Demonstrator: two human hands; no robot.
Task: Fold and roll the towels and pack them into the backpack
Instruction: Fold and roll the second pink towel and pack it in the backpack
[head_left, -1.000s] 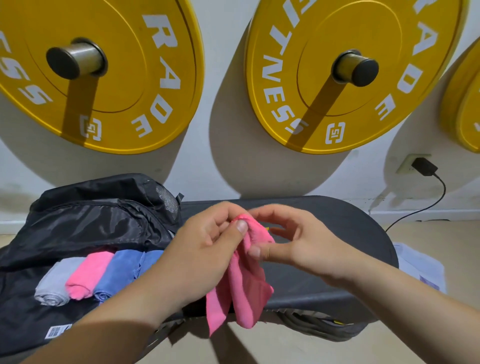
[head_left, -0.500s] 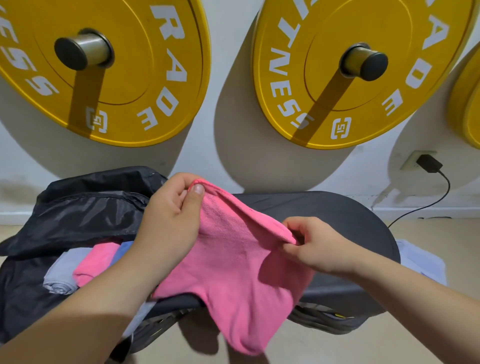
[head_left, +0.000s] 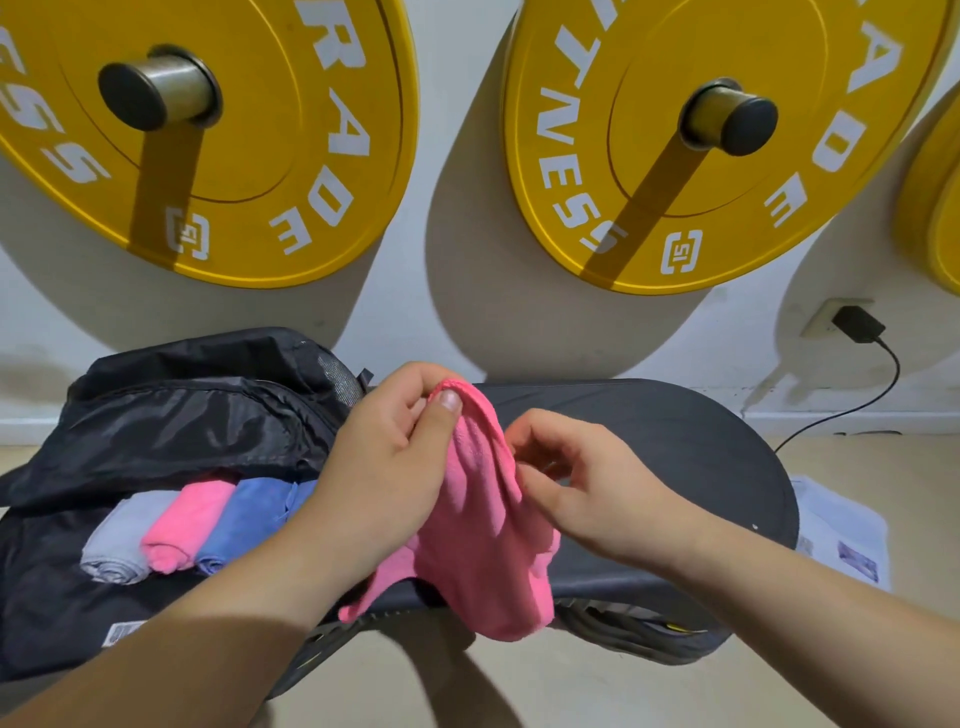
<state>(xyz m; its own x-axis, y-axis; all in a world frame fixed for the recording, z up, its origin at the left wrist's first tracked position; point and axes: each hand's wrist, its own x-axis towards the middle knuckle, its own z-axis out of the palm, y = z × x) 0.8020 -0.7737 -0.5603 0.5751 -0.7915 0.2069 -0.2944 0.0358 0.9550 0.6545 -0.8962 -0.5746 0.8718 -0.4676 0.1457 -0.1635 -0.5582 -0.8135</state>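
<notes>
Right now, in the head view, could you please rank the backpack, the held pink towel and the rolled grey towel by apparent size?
1. backpack
2. held pink towel (nearer the camera, so somewhat flattered)
3. rolled grey towel

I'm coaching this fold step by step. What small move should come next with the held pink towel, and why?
Probably the right hand should pinch the hanging edge and draw it sideways, spreading the pink towel over the bench. The left hand pinches one top corner, and the cloth hangs bunched, too crumpled to fold.
</notes>
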